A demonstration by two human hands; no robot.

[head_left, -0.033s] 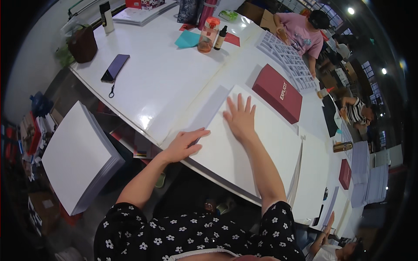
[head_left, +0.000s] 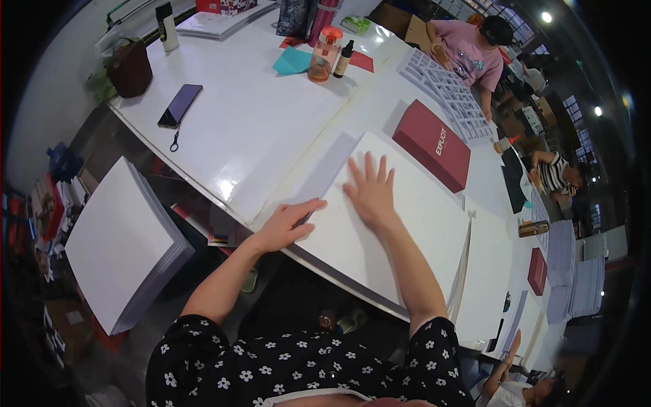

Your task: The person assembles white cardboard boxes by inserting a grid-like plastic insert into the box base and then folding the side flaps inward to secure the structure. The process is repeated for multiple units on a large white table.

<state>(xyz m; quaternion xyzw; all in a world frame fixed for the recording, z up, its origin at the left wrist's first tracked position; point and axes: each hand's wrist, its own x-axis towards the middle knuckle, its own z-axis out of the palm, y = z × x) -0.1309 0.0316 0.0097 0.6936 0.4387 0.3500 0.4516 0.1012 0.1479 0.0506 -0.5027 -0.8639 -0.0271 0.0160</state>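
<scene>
A large white sheet [head_left: 366,264] lies at the near edge of the white table, with some thickness showing along its front side. It may be a stack; I cannot tell. My right hand [head_left: 371,197] rests flat on its upper part, fingers spread. At the sheet's left edge, my left hand [head_left: 288,225] lies with thumb and fingers apart, fingertips touching that edge. Neither hand grips anything. Just beyond the sheet, to the right, is a dark red flat box [head_left: 434,146]. Another white sheet [head_left: 485,278] lies directly to the right, its edge slightly raised.
Left of the table stands a tall stack of white sheets [head_left: 125,244]. A phone [head_left: 180,106], an orange-lidded bottle [head_left: 325,55] and a brown bag [head_left: 129,70] sit farther back on the table [head_left: 258,136]. A person in pink [head_left: 468,51] works beside a white grid-like piece [head_left: 447,91].
My right hand has slid slightly toward me and to the left over the sheet. My left hand stays nearly where it was.
</scene>
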